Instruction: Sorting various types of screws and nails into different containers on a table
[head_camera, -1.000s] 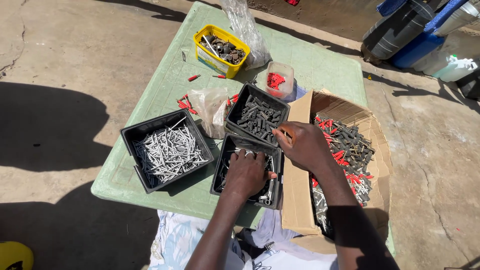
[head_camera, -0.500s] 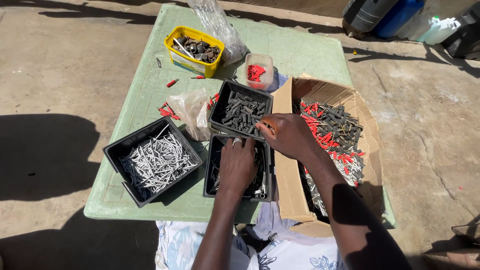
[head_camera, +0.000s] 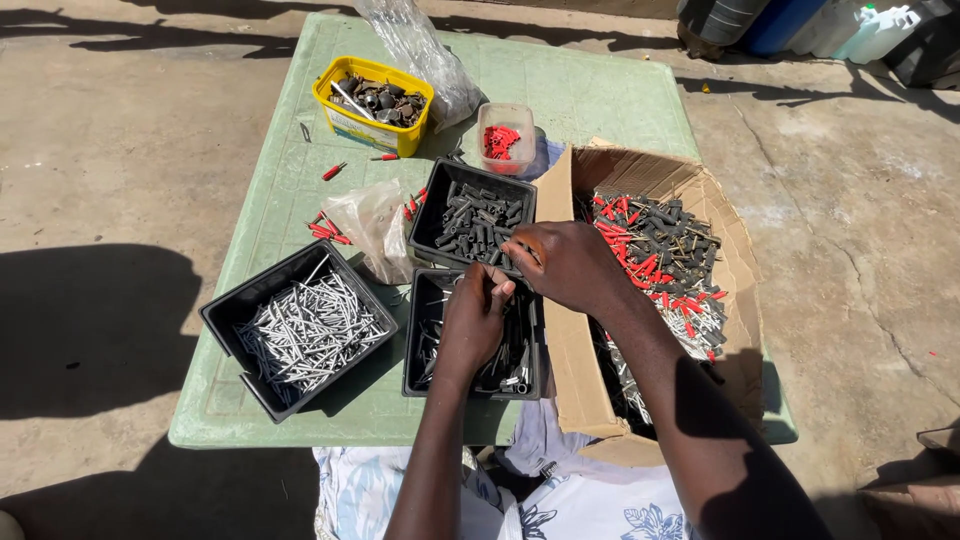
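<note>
Black tray (head_camera: 432, 345) (metal bits) under both hands (head_camera: 520, 280), fingers pinched; contents unclear.

floor: cracked concrete (head_camera: 120, 130) | furniture: green plastic table (head_camera: 600, 90) | light: harsh sun, hard shadows

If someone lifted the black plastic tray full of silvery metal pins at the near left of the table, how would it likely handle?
The black plastic tray of silvery pins looks heaped, so it is probably heavy for its size. Its thin walls might flex under a one-sided lift. The loose pins would likely slide and spill if it tilted, and it sits close to the green plastic table's edge.
</note>
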